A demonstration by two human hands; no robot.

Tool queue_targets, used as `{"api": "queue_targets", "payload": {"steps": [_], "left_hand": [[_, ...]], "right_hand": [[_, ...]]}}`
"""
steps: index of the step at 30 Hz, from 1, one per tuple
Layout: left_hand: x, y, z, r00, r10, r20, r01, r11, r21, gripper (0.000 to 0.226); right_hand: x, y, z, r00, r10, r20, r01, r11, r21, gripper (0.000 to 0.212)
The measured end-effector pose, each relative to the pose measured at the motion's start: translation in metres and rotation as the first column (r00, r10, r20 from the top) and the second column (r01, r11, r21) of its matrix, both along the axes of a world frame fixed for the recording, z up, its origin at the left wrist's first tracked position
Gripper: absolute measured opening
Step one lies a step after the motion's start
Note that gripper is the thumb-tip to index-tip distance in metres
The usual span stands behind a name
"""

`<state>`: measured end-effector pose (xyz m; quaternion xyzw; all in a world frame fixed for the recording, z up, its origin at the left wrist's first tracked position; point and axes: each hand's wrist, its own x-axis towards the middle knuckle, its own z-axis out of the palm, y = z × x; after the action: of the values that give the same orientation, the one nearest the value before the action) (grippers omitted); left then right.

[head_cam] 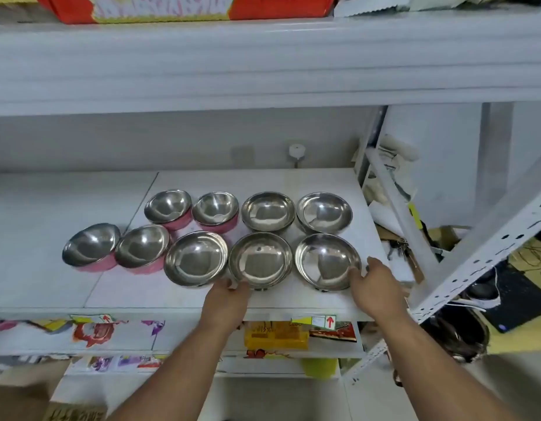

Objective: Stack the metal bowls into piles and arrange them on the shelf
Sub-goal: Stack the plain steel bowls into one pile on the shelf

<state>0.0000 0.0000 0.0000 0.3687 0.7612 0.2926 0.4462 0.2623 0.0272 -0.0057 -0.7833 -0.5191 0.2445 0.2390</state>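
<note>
**Both hands at the front row of bowls**

Nine metal bowls on the white shelf [202, 299], all upright, none stacked as far as can be told.

Back row, left to right: two pink-sided bowls [168, 205] [215, 208], then two plain steel bowls [268, 210] [324, 211].

Front row, left to right: two more pink-sided bowls [91, 246] [142, 247], touching or nearly so, then three plain steel bowls: left steel bowl [196, 257], middle steel bowl [260, 258], right steel bowl [327, 260], set rim beside rim.

Left hand [226, 302] reaching up from below, forearm angled in from the lower left, back of hand toward the camera, fingers curled at the near rim of the middle steel bowl, between it and the left steel bowl. Grasping that rim, by the look of it; fingertips hidden beneath the edge.

Right hand [376, 287] extended from the lower right, forearm bare, thumb laid against the near right rim of the right steel bowl, fingers wrapped round its outer side. Grasping that bowl, resting on the shelf.

Below: a lower shelf with colourful packets [275, 334]. Above: a red carton [172, 7] on the top shelf.
</note>
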Motion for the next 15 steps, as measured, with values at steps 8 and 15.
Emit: {"api": "queue_targets", "payload": {"steps": [8, 15], "left_hand": [[0.007, 0.020, -0.001, 0.885, 0.240, 0.398, -0.239, 0.970, -0.051, 0.018], [0.007, 0.017, -0.002, 0.913, 0.205, 0.352, -0.211, 0.977, -0.022, 0.025]], "right_hand": [[-0.003, 0.009, 0.001, 0.952, -0.106, -0.287, 0.052, 0.981, -0.189, 0.027], [0.002, -0.008, 0.024, 0.936, -0.116, -0.333, 0.108, 0.993, -0.041, 0.033]]}}
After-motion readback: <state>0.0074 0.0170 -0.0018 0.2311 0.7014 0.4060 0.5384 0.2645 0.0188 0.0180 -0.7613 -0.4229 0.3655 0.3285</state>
